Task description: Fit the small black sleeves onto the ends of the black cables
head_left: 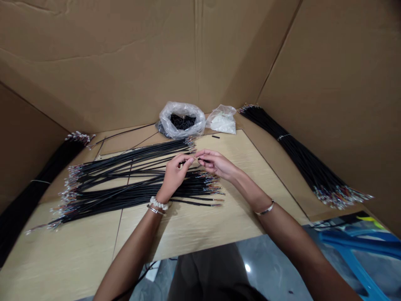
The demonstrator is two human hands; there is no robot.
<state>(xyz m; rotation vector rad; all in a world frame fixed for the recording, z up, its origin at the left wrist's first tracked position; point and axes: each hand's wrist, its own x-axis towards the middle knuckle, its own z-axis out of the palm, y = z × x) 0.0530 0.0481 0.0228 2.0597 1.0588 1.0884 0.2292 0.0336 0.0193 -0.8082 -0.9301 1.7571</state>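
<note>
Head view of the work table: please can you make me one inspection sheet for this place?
Surface: pale wood-grain board lying on cardboard.
Job's things: loose black wires fanned across the board; clear bag of small black parts; bag of white parts.
Clutter: short black piece lying near the bags.
Grippers: nothing seen; left hand and right hand appear to pinch one thin wire end.
Cables: tied wire bundle at right, another at left, with coloured ends showing.
Surroundings: cardboard walls; blue plastic object; grey floor.
</note>
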